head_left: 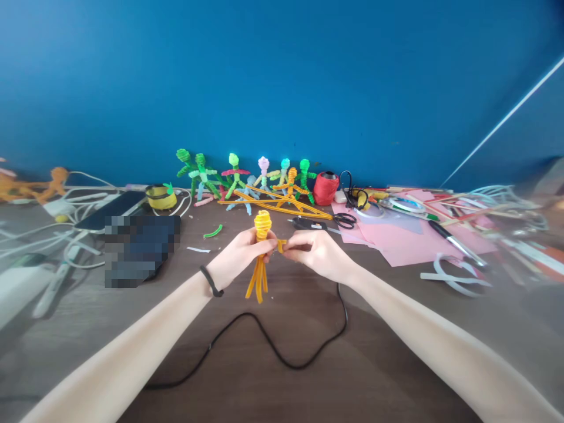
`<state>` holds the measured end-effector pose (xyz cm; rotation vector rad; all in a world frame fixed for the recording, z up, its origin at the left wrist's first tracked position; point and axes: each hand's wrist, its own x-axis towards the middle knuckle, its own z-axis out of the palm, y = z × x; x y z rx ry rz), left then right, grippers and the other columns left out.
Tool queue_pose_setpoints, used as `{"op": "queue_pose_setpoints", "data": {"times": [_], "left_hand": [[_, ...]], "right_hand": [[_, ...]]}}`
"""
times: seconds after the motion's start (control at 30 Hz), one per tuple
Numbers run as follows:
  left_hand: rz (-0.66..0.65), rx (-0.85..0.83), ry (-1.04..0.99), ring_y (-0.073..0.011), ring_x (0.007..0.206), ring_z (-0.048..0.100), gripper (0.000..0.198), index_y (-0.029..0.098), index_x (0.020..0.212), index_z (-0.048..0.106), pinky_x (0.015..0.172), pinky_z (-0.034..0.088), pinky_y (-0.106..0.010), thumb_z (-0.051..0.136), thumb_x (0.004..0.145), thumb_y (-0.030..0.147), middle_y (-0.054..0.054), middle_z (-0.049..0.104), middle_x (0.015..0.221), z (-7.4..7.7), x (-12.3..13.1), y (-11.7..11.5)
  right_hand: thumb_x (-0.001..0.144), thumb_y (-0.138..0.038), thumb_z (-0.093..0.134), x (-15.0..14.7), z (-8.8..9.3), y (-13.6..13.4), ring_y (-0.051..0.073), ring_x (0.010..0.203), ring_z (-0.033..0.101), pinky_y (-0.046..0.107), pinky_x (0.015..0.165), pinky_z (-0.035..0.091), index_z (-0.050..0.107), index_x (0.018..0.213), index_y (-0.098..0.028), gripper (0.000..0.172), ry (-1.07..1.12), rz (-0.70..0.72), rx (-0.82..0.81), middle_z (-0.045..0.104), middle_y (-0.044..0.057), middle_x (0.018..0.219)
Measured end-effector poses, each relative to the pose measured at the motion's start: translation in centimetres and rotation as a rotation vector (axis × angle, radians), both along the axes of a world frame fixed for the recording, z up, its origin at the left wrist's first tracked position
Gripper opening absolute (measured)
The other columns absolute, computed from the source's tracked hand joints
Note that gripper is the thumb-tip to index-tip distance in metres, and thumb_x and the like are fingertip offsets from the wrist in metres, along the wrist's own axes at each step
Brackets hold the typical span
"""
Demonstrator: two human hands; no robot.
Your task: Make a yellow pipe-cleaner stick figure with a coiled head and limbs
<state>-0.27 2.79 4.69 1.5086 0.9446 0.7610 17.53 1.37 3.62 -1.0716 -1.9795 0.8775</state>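
A yellow-orange pipe cleaner figure (263,224) is held upright over the table, its coiled head on top and several loose strands hanging below. My left hand (247,249) is closed round its middle, thumb across the front. Just to the right, my right hand (315,251) pinches the end of a short orange pipe cleaner piece (281,245) that sticks out sideways from the figure. Where that piece joins the body is hidden behind my left fingers.
Finished pipe cleaner figures (235,170) stand along the blue wall. Long orange pipe cleaners (282,205), scissors (344,220) and a red roll (326,189) lie behind my hands. A black cable (264,335) crosses the front. Phones and cords are left, pink paper (400,247) right.
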Motion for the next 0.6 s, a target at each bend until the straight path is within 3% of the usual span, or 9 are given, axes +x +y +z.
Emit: {"op": "queue_pose_setpoints", "data": {"times": [0.27, 0.43, 0.6], "left_hand": [[-0.014, 0.11, 0.18, -0.0088, 0.052, 0.041, 0.016, 0.016, 0.066, 0.051, 0.053, 0.033, -0.023, 0.053, 0.072, 0.031, 0.004, 0.046, 0.053, 0.38, -0.06, -0.02], [-0.03, 0.085, 0.211, -0.0092, 0.05, 0.042, 0.015, 0.016, 0.068, 0.053, 0.05, 0.033, -0.022, 0.055, 0.069, 0.03, 0.004, 0.046, 0.052, 0.47, -0.05, -0.19], [-0.126, 0.044, 0.205, -0.0081, 0.047, 0.04, 0.013, 0.015, 0.062, 0.051, 0.048, 0.031, -0.022, 0.054, 0.068, 0.026, 0.004, 0.046, 0.051, 0.44, 0.31, -0.63]], "right_hand": [[0.072, -0.019, 0.057, 0.37, 0.15, 0.24, 0.011, 0.066, 0.056, 0.022, 0.061, 0.041, 0.066, 0.073, -0.016, 0.01, -0.066, 0.031, 0.012, 0.062, 0.001, 0.074], [0.073, -0.018, 0.056, 0.52, 0.04, 0.46, 0.011, 0.065, 0.055, 0.023, 0.061, 0.041, 0.066, 0.076, -0.016, 0.011, -0.131, -0.004, 0.044, 0.063, 0.001, 0.074], [0.072, -0.012, 0.057, 0.16, 0.4, 0.0, 0.01, 0.063, 0.053, 0.021, 0.059, 0.039, 0.067, 0.073, -0.017, 0.011, -0.132, -0.061, 0.179, 0.06, 0.0, 0.068]]}}
